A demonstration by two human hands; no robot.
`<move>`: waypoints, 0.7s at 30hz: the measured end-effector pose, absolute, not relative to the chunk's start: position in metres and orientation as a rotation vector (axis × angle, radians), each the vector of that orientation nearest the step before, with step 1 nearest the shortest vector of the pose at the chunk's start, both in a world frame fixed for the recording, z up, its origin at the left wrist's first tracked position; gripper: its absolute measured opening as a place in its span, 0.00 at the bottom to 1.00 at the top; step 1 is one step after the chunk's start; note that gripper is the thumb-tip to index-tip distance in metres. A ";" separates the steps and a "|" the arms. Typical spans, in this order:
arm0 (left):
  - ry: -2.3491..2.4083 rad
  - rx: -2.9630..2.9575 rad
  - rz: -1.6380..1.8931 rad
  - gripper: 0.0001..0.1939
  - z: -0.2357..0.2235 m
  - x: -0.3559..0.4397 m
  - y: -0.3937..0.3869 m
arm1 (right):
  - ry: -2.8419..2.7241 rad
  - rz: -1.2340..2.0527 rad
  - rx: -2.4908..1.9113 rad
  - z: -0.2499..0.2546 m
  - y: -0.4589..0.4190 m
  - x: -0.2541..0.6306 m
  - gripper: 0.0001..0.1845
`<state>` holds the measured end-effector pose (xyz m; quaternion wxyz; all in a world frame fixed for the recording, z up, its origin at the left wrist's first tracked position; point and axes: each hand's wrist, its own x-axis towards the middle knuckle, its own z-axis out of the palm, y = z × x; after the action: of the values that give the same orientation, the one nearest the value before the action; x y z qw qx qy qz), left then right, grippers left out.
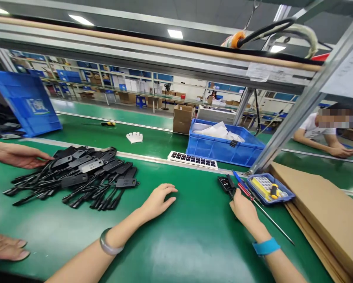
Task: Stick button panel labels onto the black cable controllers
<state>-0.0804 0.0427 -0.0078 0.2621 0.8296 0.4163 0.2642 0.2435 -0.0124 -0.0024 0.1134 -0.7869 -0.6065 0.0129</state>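
My left hand point(159, 201), with a bangle on the wrist, is held over the green bench with its fingers apart and nothing in them. To its left lies a heap of black flat-headed parts with thin cords point(101, 167). My right hand point(245, 209), wearing a blue wristband, is closed round a black flat-headed part with a cord point(224, 184). Its panel shows small light marks; the fingers partly hide its cord. Close beside that hand are a red-and-blue handled tool point(243, 186) and a long metal shaft point(275, 224).
A co-worker's hand point(24, 154) touches the heap's left side; another hand point(7, 247) rests nearer. Behind are a white strip of black pieces point(192, 159), a blue bin point(223, 151), a white glove point(134, 137) and a screwdriver point(107, 124). A small blue tray point(271, 202) and cardboard point(320, 208) stand right.
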 end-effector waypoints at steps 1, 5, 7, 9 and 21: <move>1.068 2.096 0.724 0.15 -0.006 -0.076 0.037 | -1.801 0.141 -2.246 0.000 -0.009 0.235 0.23; 0.754 1.176 0.666 0.28 -0.006 -0.056 0.012 | -1.883 0.551 -1.901 0.013 -0.003 0.190 0.14; 0.611 0.865 0.702 0.30 -0.008 -0.047 0.005 | -1.860 0.813 -1.692 0.013 -0.006 0.164 0.16; 0.514 0.783 0.805 0.27 -0.011 -0.042 0.002 | -1.795 1.012 -1.488 0.005 -0.013 0.138 0.21; 0.617 0.774 0.887 0.18 -0.005 -0.058 0.018 | -1.795 0.753 -1.261 -0.022 -0.037 0.110 0.23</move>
<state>-0.0583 0.0180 -0.0047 0.7870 0.3593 0.2864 0.4117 0.1095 -0.0366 -0.0218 0.3998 -0.4983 -0.7095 0.2975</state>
